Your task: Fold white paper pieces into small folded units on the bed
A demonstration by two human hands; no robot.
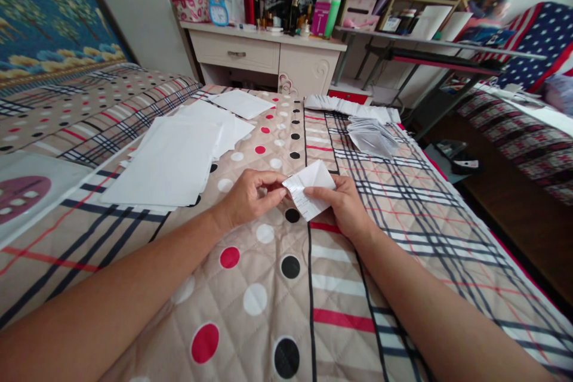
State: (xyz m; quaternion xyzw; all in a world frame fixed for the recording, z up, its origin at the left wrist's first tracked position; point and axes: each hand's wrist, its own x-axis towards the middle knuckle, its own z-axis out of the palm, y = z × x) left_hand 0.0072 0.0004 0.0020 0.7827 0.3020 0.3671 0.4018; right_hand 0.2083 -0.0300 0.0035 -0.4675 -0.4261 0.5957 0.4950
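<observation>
A small folded piece of white paper (310, 186) is held between both hands just above the quilted bedspread (277, 286). My left hand (249, 196) pinches its left edge with curled fingers. My right hand (344, 203) grips its right side, thumb on top. A stack of flat white sheets (172, 158) lies to the left of my left hand. A pile of small folded papers (372, 136) sits beyond my right hand, with a row of more folded papers (353, 107) behind it.
A loose white sheet (244, 103) lies farther back. A white dresser (264, 57) with bottles and a clock stands past the bed's far end. A desk (439, 48) and shelves are at the right; dark floor (505, 209) runs along the bed's right edge.
</observation>
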